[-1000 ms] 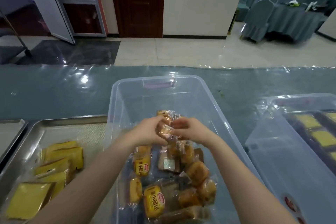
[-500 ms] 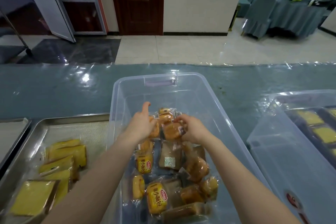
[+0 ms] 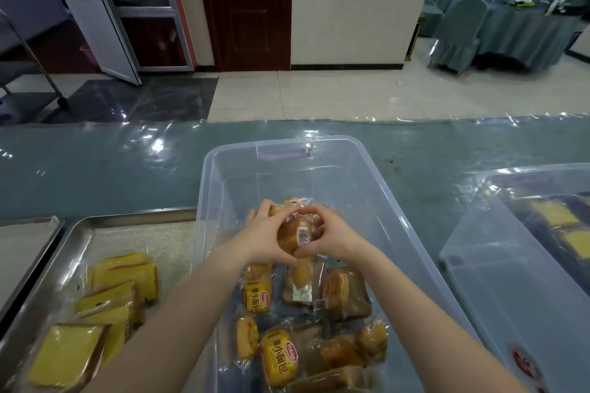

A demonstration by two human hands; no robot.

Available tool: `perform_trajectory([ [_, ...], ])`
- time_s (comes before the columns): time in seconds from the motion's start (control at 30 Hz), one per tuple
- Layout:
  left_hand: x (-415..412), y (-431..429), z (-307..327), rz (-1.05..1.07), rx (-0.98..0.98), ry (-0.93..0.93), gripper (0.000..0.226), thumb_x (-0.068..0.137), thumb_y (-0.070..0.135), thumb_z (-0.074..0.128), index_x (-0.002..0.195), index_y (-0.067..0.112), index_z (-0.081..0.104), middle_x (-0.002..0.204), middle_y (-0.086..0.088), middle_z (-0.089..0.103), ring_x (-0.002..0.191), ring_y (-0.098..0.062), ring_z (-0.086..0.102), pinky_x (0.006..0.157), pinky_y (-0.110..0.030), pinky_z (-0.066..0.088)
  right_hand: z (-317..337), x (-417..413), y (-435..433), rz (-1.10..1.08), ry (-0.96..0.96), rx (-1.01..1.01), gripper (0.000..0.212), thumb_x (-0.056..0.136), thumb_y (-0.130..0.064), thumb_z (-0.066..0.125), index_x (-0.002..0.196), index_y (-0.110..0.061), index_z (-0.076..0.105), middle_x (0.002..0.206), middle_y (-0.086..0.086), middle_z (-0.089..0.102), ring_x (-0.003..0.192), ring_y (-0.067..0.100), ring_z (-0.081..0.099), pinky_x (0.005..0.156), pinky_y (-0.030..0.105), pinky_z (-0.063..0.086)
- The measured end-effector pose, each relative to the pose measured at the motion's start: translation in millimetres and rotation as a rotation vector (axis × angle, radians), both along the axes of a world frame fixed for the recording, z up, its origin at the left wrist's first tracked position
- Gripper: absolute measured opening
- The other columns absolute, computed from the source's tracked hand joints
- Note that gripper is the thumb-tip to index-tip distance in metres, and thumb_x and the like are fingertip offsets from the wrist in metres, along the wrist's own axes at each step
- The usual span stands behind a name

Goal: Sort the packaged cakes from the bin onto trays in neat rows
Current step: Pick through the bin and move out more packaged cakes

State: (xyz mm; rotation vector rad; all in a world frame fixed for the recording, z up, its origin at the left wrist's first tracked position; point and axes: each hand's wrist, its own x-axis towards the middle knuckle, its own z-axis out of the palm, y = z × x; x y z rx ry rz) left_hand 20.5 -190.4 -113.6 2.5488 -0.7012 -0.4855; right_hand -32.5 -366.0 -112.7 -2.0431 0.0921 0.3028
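As left hand (image 3: 265, 238) cups cake (image 3: 291, 238), right hand (image 3: 332, 236) mirrors.

Left hand (image 3: 266, 238) and right hand (image 3: 332, 234) grip wrapped cakes (image 3: 295, 233) over the bin (image 3: 399, 233).

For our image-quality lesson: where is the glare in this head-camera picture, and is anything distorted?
Head view: glare streaks on the table cover and bin rim; wide-angle lens tilts the white door at left; the packaged cake held by left hand and right hand looks sharp.
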Motion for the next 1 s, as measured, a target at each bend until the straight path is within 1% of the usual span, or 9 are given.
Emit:
perform_trajectory([
  [0.17,7.7,1.7,-3.8,0.110,-0.022,-0.091,0.073,0.080,0.039,0.073,0.141,0.047,0.034,0.128,0.002,0.035,0.120,-0.023,0.036,0.105,-0.042,0.040,-1.8,4.2,-7.0,-0.123,0.190,0.589,0.078,0.075,-0.006,0.080,0.137,-0.029,0.037,0.120,0.017,0.059,0.104,0.028,0.068,0.088,0.037,0.057],
  [0.23,12.7,3.6,-6.9,0.192,-0.046,-0.127,0.052,0.092,0.034,0.060,0.139,0.044,0.041,0.131,0.000,0.042,0.118,-0.024,0.046,0.102,-0.042,0.044,-10.0,6.1,-11.7,-0.168,0.227,0.616,0.087,0.078,-0.002,0.076,0.143,-0.034,0.026,0.122,0.018,0.060,0.105,0.027,0.067,0.085,0.034,0.057],
  [0.33,15.9,5.7,-11.7,0.247,0.008,-0.141,0.044,0.098,0.024,0.048,0.138,0.041,0.042,0.132,-0.003,0.045,0.114,-0.026,0.052,0.097,-0.042,0.050,-33.1,5.1,-8.4,-0.079,0.215,0.182,0.092,0.080,-0.013,0.076,0.150,-0.029,0.020,0.132,0.009,0.054,0.114,0.022,0.060,0.089,0.034,0.056],
  [0.53,15.2,3.2,-19.0,0.230,0.126,-0.084,0.069,0.089,0.010,0.056,0.143,0.045,0.030,0.139,-0.003,0.034,0.120,-0.029,0.046,0.092,-0.048,0.051,-61.0,6.2,19.0,0.144,0.015,-0.574,0.088,0.079,-0.030,0.075,0.150,-0.035,0.022,0.157,0.002,0.020,0.140,0.028,0.030,0.111,0.040,0.036],
  [0.7,12.6,-1.1,-18.0,0.295,0.067,-0.068,0.071,0.091,0.000,0.051,0.146,0.041,0.030,0.141,-0.003,0.033,0.096,-0.021,0.057,0.073,-0.030,0.057,-73.9,8.0,41.1,0.219,0.045,-0.780,0.087,0.079,-0.019,0.077,0.148,-0.036,0.028,0.160,0.003,-0.001,0.143,0.034,0.024,0.109,0.045,0.038],
  [0.8,13.5,0.2,-14.7,0.317,0.053,-0.063,0.065,0.093,0.003,0.048,0.144,0.040,0.033,0.140,-0.004,0.034,0.086,-0.019,0.058,0.073,-0.032,0.058,-55.3,10.6,34.3,0.210,0.042,-0.722,0.075,0.073,-0.021,0.081,0.138,-0.029,0.045,0.156,0.005,0.018,0.141,0.033,0.026,0.113,0.045,0.035],
  [0.87,14.9,0.8,-9.2,0.333,-0.014,-0.044,0.057,0.096,0.006,0.046,0.143,0.036,0.035,0.140,-0.006,0.033,0.088,-0.020,0.058,0.075,-0.030,0.056,-33.5,13.1,22.9,0.150,-0.020,-0.572,0.081,0.068,-0.016,0.084,0.138,-0.027,0.042,0.147,0.001,0.036,0.133,0.026,0.040,0.106,0.038,0.043],
  [0.93,14.4,-0.8,-0.1,0.354,-0.140,0.017,0.041,0.101,0.026,0.041,0.142,0.032,0.039,0.139,-0.008,0.033,0.089,-0.018,0.058,0.073,-0.025,0.053,-9.3,14.3,14.3,0.037,-0.095,-0.311,0.089,0.064,-0.010,0.085,0.135,-0.027,0.035,0.135,-0.003,0.049,0.122,0.017,0.051,0.091,0.024,0.050],
  [1.0,13.6,-3.7,8.4,0.398,-0.264,0.165,0.052,0.094,0.057,0.042,0.140,0.033,0.041,0.134,-0.005,0.033,0.097,-0.022,0.059,0.070,-0.029,0.057,5.5,12.8,13.6,-0.044,-0.201,-0.146,0.086,0.062,-0.008,0.086,0.128,-0.028,0.034,0.127,-0.007,0.053,0.116,0.013,0.054,0.081,0.016,0.047],
])
